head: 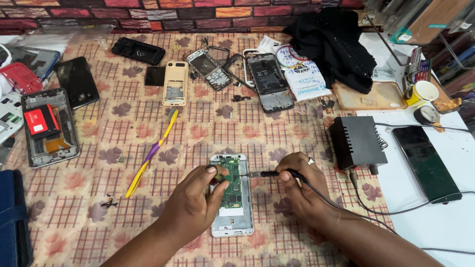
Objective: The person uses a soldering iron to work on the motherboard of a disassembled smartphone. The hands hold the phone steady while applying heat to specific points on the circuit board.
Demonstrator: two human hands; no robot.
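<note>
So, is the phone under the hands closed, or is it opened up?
Opened up. The phone lies flat with its green circuit board exposed; the left hand steadies it while the right hand holds a corded tool to the board.

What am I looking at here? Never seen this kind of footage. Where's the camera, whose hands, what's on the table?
There is one picture, from a camera worn on a person's head, looking down at their own two bare hands. There is no robot. The left hand steadies an opened phone with its green circuit board exposed. The right hand holds a corded soldering iron, its tip at the board's upper edge. They work on a patterned tablecloth. Around them lie a yellow and purple pry tool, more dismantled phones, a black box where the cables gather, and a dark phone on the white surface to the right.
</note>
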